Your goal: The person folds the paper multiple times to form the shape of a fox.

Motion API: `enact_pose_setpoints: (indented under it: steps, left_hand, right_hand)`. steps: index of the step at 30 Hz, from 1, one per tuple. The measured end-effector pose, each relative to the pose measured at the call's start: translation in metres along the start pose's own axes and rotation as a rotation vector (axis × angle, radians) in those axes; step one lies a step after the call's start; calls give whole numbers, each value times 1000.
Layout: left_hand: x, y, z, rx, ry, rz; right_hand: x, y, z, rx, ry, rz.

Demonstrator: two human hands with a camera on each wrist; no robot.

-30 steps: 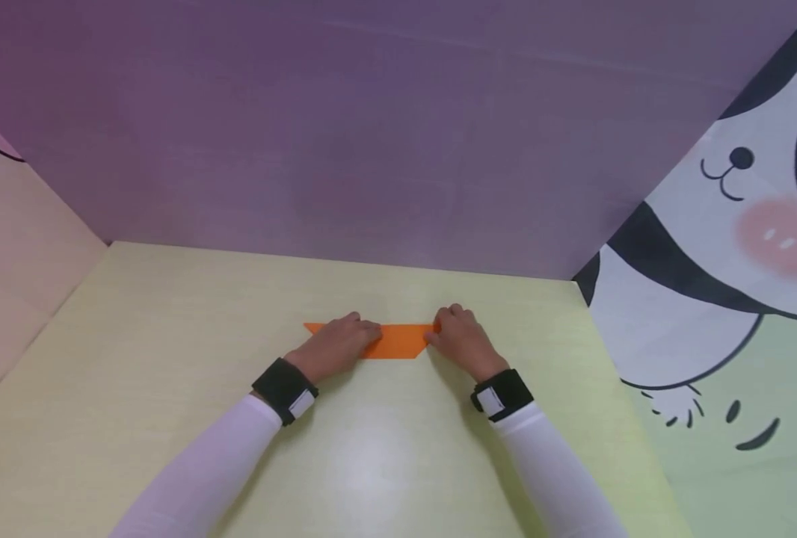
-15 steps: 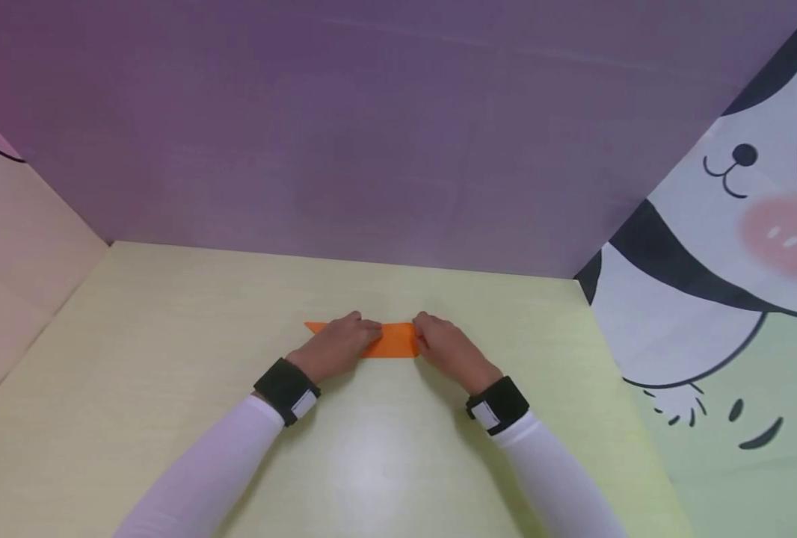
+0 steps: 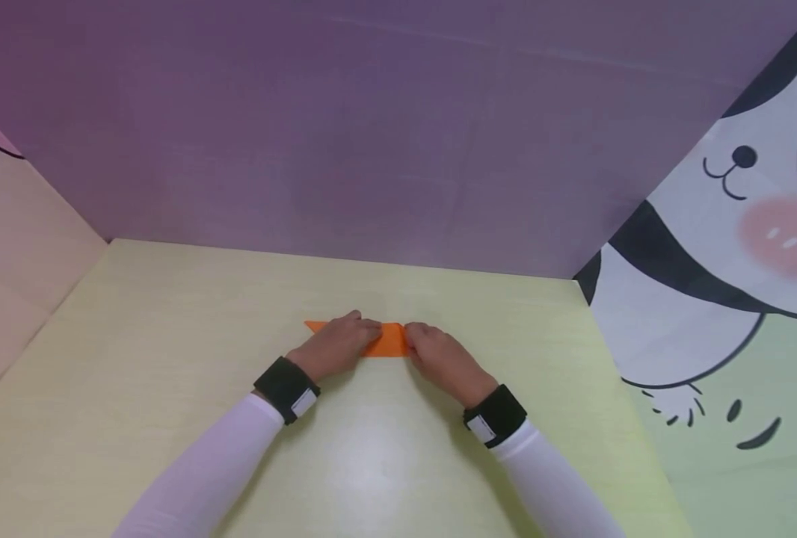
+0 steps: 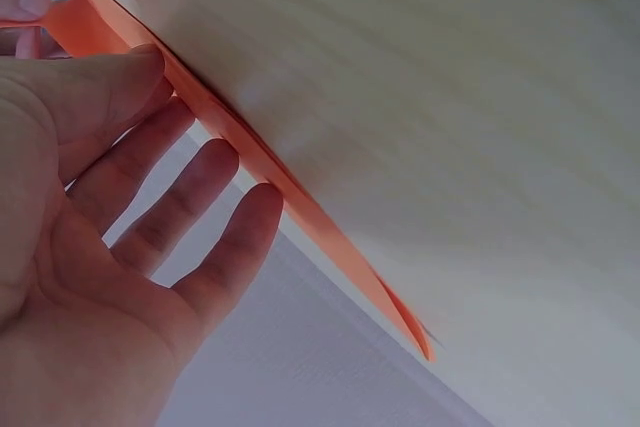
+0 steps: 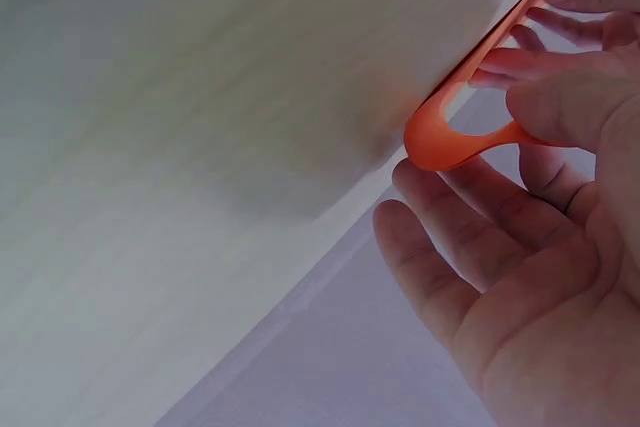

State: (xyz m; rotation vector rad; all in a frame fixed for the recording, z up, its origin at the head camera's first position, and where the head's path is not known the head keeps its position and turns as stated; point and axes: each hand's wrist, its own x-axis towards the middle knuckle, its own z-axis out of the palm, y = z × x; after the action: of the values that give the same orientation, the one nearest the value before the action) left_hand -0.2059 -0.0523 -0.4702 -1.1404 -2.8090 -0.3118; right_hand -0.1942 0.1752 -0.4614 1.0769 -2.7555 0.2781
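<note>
A folded strip of orange paper point(image 3: 389, 341) lies crosswise on the pale table, its left end cut to a slanting point. My left hand point(image 3: 338, 345) covers its left part; in the left wrist view, that hand's thumb and fingertips press along the strip point(image 4: 320, 227). At the other end, my right hand point(image 3: 445, 362) pinches the paper between thumb and forefinger. The right wrist view shows this end of the paper point(image 5: 432, 142) bent back in a rounded, uncreased loop towards the left hand. The other right fingers lie loosely below the loop.
The pale table point(image 3: 371, 463) reaches back to a purple wall point(image 3: 345, 149). A panel with a panda drawing point(image 3: 694, 299) stands on the right, and a pinkish panel point(image 3: 22, 261) on the left. Both wrists wear black bands.
My right hand has moved left with the paper's right end, turning it over so the strip looks shorter. My left hand has stayed in place.
</note>
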Motion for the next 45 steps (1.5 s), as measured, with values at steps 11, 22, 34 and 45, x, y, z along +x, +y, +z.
enact_pose_setpoints:
  steps: [11, 22, 34, 45]
  left_hand:
    - [0, -1, 0, -4, -11, -14]
    - [2, -2, 1, 4, -9, 1]
    - [1, -3, -1, 14, -21, -15]
    - [5, -6, 2, -3, 5, -57]
  right_hand:
    - [5, 14, 1, 77, -37, 142]
    - [11, 40, -3, 67, -25, 330]
    - [11, 29, -5, -89, -54, 192]
    - [16, -11, 1, -69, -85, -60]
